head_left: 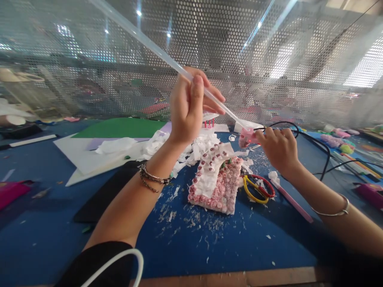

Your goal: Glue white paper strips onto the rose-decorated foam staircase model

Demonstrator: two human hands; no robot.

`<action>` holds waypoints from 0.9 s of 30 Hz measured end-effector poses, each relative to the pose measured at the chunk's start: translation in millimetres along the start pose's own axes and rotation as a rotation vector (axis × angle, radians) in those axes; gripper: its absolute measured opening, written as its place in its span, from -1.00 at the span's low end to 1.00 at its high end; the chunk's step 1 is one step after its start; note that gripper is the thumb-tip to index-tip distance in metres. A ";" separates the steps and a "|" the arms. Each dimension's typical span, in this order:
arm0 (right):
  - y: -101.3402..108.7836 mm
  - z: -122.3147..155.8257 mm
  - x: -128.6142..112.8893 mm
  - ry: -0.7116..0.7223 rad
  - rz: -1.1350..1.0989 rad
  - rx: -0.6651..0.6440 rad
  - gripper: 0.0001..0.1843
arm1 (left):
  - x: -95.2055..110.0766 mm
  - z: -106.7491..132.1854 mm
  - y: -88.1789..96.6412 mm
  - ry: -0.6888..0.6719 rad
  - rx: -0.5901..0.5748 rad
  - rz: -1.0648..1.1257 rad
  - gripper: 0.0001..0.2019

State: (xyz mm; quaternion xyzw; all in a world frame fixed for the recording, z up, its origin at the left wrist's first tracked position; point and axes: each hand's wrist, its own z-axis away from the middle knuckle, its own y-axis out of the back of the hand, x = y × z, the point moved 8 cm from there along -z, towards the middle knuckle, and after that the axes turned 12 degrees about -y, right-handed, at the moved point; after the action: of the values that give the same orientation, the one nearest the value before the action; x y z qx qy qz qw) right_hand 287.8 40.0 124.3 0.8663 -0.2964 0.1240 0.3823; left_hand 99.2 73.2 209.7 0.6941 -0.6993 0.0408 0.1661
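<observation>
My left hand (191,105) is raised above the table, fingers pinched round a long translucent glue stick (143,40) that slants up to the left. The stick's lower end runs into a pink glue gun (247,136), which my right hand (278,149) grips; a black cable (317,145) leads away from it. Below both hands a white foam shape covered with small pink and red paper roses (217,179) lies on the blue table (60,227).
Scissors with yellow and red handles (257,188) and a pink stick (293,203) lie right of the rose piece. White paper scraps (194,149), white, purple and green sheets (119,128) and a black sheet (101,199) lie behind and left. A perforated metal screen (209,48) stands behind.
</observation>
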 end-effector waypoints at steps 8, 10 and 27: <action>1.5 0.5 -1.0 0.001 -0.016 -0.033 -0.70 | -6.6 0.6 -1.2 0.063 -0.054 -0.121 -0.78; 1.7 0.9 -1.2 -0.001 -0.015 -0.037 -0.69 | -6.9 2.0 -0.3 0.103 -0.042 -0.148 -0.77; 0.9 -2.2 11.5 -0.018 0.010 -0.008 -0.67 | 13.5 -56.1 -39.7 -0.178 -0.436 0.001 -0.68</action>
State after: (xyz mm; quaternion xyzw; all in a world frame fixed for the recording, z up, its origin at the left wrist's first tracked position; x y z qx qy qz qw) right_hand 296.4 36.4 131.5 0.8643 -0.3048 0.1169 0.3826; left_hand 148.5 75.2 259.5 0.6424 -0.7037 -0.1726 0.2499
